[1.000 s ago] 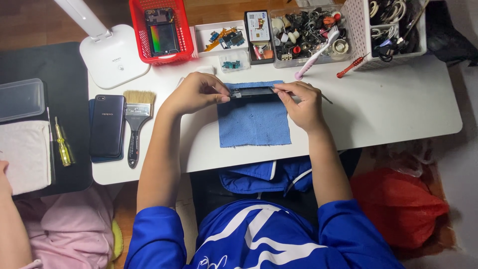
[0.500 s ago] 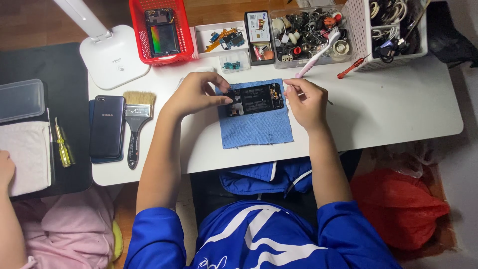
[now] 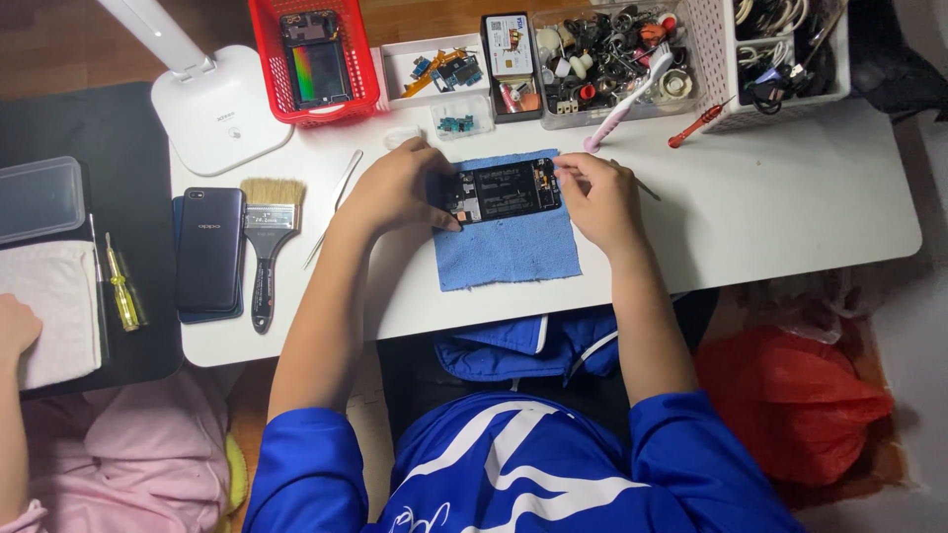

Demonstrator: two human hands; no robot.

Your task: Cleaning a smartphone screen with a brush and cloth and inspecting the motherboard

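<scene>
An opened phone [image 3: 504, 190] lies flat, its dark inside facing up, on a blue cloth [image 3: 509, 252] spread on the white table [image 3: 770, 207]. My left hand [image 3: 390, 188] grips the phone's left end. At the phone's right end my right hand [image 3: 597, 197] pinches a thin metal tool [image 3: 644, 187], whose rear end sticks out past my fingers. The tool's tip is hidden by my fingers.
Left of my arm lie tweezers [image 3: 334, 207], a brush [image 3: 265, 247] and a dark blue phone [image 3: 209, 252]. At the back stand a white lamp base [image 3: 222, 109], a red basket [image 3: 316, 54] and trays of parts [image 3: 602, 54]. Another person's hand [image 3: 15, 326] rests at far left.
The phone stood on its edge between both hands a second ago; it has been turned over and now lies flat with its inside up. Both hands stayed at its ends.
</scene>
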